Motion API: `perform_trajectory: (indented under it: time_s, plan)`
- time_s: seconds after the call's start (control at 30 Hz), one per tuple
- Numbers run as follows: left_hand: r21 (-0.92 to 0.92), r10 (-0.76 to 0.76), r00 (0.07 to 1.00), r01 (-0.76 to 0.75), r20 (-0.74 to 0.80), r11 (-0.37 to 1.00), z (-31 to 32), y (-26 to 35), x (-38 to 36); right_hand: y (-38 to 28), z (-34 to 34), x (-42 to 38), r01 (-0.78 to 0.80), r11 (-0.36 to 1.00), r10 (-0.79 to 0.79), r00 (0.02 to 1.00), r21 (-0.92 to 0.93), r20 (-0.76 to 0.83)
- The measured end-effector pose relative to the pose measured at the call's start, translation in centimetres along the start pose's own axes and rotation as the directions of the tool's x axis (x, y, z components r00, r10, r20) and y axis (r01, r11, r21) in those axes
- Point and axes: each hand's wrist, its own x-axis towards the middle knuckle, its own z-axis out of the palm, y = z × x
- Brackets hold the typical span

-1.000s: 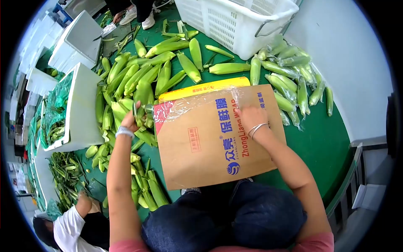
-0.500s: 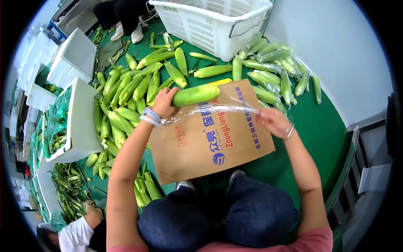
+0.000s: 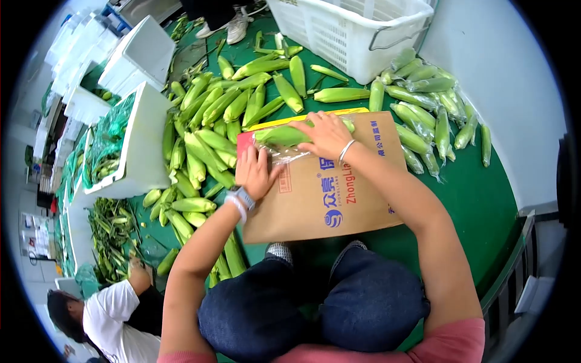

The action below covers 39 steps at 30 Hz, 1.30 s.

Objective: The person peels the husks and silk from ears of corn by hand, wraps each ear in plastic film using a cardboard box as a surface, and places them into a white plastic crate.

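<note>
Head view: right fingers, spread, touch corn.

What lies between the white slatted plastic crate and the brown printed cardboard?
Loose green corn cobs in their husks, then a strip of yellow printed packaging along the cardboard's far edge. The head view shows this.

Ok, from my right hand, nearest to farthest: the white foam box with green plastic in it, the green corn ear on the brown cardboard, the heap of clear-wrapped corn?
1. Green corn ear, touching the right hand, on brown cardboard.
2. Clear-wrapped corn heap, to the right.
3. White foam box, off left.
</note>
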Motion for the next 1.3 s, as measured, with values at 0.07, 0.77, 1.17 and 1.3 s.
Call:
perform_trajectory:
  time_s: [0.07,0.77,1.17,1.3]
  plan:
    - [0.155,0.033,0.993,-0.050,0.110,0.987,2.0,-2.0,0.3,0.3,-0.5,0.3,-0.006,1.000,0.006,0.999,0.002,0.041]
    - [0.069,0.233,0.901,-0.275,0.365,0.959,-7.0,12.4,-2.8,-4.3,-1.1,-4.9,-0.044,0.999,0.047,0.957,-0.019,0.286]
    - [-0.335,0.164,0.905,-0.025,0.392,0.942,2.3,6.0,8.0,4.2,-1.6,5.3,-0.508,0.857,0.479,0.724,-0.085,0.496]
    - [-0.521,0.584,0.553,-0.289,0.594,0.803,-1.9,7.5,1.8,4.0,-2.2,4.2,-0.572,0.819,0.516,0.697,-0.048,0.498]
